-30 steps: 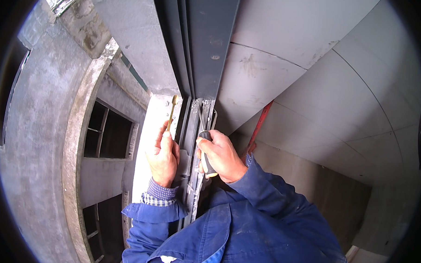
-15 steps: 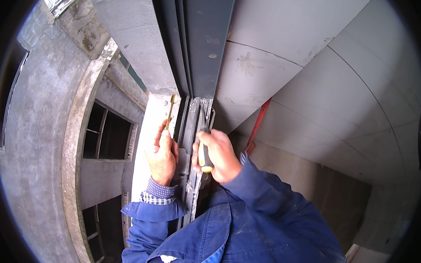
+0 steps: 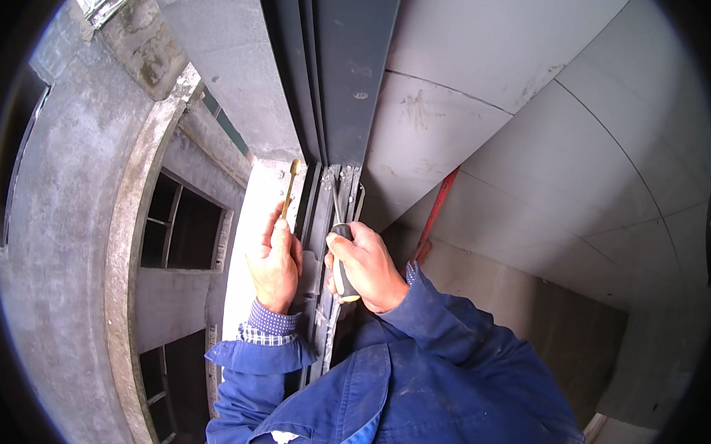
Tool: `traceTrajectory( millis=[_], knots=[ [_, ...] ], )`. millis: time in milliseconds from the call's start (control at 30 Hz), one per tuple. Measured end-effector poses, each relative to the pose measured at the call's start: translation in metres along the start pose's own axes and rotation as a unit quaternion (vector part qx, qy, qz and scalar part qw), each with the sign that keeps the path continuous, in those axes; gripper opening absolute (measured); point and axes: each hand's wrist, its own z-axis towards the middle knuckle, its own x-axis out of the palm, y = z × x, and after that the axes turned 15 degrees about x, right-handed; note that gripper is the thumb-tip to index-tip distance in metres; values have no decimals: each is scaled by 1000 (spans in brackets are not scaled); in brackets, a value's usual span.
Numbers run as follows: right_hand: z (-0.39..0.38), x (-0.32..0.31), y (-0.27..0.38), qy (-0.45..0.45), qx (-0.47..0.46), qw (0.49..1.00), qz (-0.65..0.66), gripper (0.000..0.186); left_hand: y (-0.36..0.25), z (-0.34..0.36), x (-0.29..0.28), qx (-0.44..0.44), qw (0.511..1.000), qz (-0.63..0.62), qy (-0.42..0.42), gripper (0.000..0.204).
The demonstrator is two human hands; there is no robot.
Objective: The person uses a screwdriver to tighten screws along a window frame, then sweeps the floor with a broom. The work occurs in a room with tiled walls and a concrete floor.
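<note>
My right hand point(image 3: 376, 273) has just tipped the screwdriver point(image 3: 345, 278) leftward, fingers wrapped round its handle, blade at the track's point(image 3: 319, 221) gritty end — work there seems unfinished. My left hand point(image 3: 275, 268) still pinches the brass scoop point(image 3: 288, 195).

A: Pictured in what colours?
B: Blue on the jacket point(image 3: 444, 382); white dots over navy on one cuff point(image 3: 274, 319), dark-and-white check on a second cuff point(image 3: 265, 339).
A: And on the tools?
B: Gold on the spoon-tipped tool point(image 3: 289, 190); black and cream, yellow-ended, on the screwdriver handle point(image 3: 343, 286).
A: Beyond?
B: Red on the pole point(image 3: 441, 200), dark grey on the frame point(image 3: 345, 81).
</note>
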Motion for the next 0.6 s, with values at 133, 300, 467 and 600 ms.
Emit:
traceTrajectory(
  millis=[133,300,467,600],
  knots=[
    [-15,-1,3,12,32,999,32,20,0,-1,1,-4,1000,-5,-10,42],
    [-22,3,-1,27,65,991,117,21,0,0,1,2,1000,4,-5,41],
    [12,1,1,13,31,992,125,22,0,0,0,-3,1000,4,-6,42],
    [15,6,11,-9,41,994,101,20,2,1,0,9,1000,7,-5,42]
  ],
)
